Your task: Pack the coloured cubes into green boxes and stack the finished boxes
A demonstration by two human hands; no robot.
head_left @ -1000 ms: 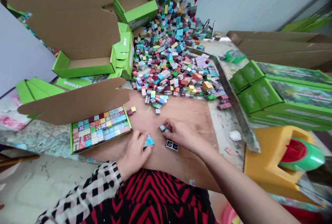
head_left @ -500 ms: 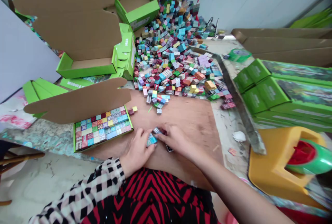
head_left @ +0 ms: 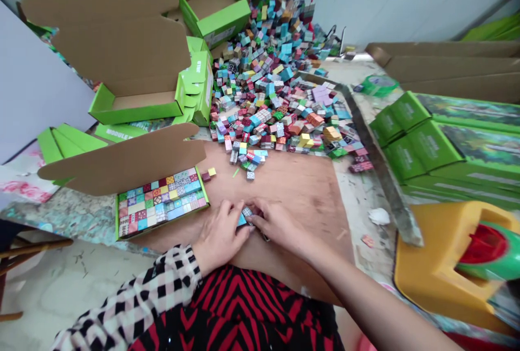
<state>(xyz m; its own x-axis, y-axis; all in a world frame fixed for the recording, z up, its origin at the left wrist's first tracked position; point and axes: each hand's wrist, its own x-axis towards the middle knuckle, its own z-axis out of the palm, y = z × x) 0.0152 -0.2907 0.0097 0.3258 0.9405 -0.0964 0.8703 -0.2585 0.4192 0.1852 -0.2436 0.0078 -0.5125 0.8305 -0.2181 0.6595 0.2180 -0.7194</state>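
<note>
My left hand (head_left: 221, 234) rests on the brown board with its fingers closed round a blue patterned block (head_left: 242, 220). Against that block, my right hand (head_left: 274, 226) pinches a grey-and-white checked block (head_left: 247, 212); the two seem to touch. Under the right fingers a dark piece (head_left: 266, 238) shows only in part. To the left, an opened green box (head_left: 161, 226) holds rows of small patterned blocks, its cardboard lid tilted up. One maroon and one yellow block (head_left: 212, 171) lie by the box's right corner.
A large heap of coloured blocks (head_left: 280, 107) covers the table's back. An opened green box (head_left: 134, 118) stands at back left. A metal bar (head_left: 377, 167) runs along the right, beside stacked green boxes (head_left: 422, 145) and a yellow holder (head_left: 430, 264) with a tape roll.
My hands have come closer together. The checked block now sits against the blue one, and the left fingers cover more of the blue block. The view has shifted slightly.
</note>
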